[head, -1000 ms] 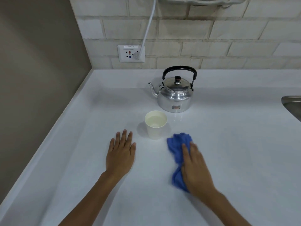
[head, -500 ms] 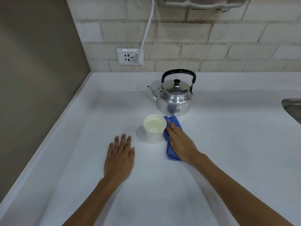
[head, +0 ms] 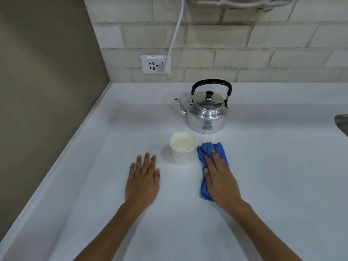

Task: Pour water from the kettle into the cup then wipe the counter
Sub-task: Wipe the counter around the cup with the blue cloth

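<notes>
A shiny metal kettle with a black handle stands upright on the white counter, spout pointing left. Just in front of it a white paper cup holds water. Right of the cup lies a blue cloth, and my right hand presses flat on it, fingers forward. My left hand rests flat on the counter left of the cup, palm down, fingers apart, holding nothing.
A brown side wall borders the counter on the left. The tiled back wall carries a power socket with a white cable plugged in. A metal sink edge shows at the far right.
My right hand pushed the cloth forward beside the cup toward the kettle, then drew it back a little toward me. My left hand stayed flat in place.
</notes>
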`<action>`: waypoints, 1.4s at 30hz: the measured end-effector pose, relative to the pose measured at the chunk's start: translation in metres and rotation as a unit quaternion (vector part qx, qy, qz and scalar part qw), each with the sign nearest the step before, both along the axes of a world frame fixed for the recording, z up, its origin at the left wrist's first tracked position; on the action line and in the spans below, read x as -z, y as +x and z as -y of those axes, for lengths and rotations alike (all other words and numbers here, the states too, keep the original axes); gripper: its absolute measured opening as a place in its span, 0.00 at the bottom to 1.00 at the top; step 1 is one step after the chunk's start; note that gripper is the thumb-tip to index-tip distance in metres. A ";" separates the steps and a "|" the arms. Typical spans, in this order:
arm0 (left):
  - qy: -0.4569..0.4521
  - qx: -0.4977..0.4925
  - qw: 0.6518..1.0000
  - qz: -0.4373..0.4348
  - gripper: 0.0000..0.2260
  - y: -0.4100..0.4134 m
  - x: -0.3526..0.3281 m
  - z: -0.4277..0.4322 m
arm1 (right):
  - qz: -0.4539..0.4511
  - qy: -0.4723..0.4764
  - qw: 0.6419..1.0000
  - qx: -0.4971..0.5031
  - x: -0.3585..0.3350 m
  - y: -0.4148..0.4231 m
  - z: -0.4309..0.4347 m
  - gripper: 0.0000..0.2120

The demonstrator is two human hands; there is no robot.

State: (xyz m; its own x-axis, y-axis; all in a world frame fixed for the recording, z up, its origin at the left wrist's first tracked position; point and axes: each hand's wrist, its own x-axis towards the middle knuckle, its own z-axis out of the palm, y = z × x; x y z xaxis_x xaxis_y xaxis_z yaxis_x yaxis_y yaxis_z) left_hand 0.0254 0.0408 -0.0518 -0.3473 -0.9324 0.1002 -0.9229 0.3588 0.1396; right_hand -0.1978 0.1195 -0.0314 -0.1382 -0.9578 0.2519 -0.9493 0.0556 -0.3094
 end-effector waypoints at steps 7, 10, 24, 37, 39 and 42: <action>-0.003 0.004 1.000 -0.011 0.23 0.003 0.002 -0.001 | 0.023 0.034 0.999 0.034 -0.006 -0.050 -0.011 0.21; 0.002 0.002 1.000 -0.012 0.23 0.001 0.002 -0.001 | 0.027 0.032 0.997 0.067 -0.010 -0.041 -0.013 0.20; 0.011 0.004 1.000 -0.018 0.23 0.003 0.000 -0.001 | -0.010 0.029 1.000 -0.001 -0.016 0.089 -0.069 0.23; 0.030 0.002 0.999 -0.014 0.23 0.001 -0.004 0.001 | 0.002 0.056 0.998 0.015 -0.013 0.128 -0.045 0.23; 0.052 0.004 0.998 -0.035 0.23 0.003 -0.009 0.001 | 0.069 0.050 0.996 -0.042 -0.010 0.128 -0.044 0.24; 0.087 -0.009 0.986 -0.143 0.22 0.003 -0.021 -0.005 | 0.244 0.039 0.968 -0.046 -0.014 0.096 -0.042 0.23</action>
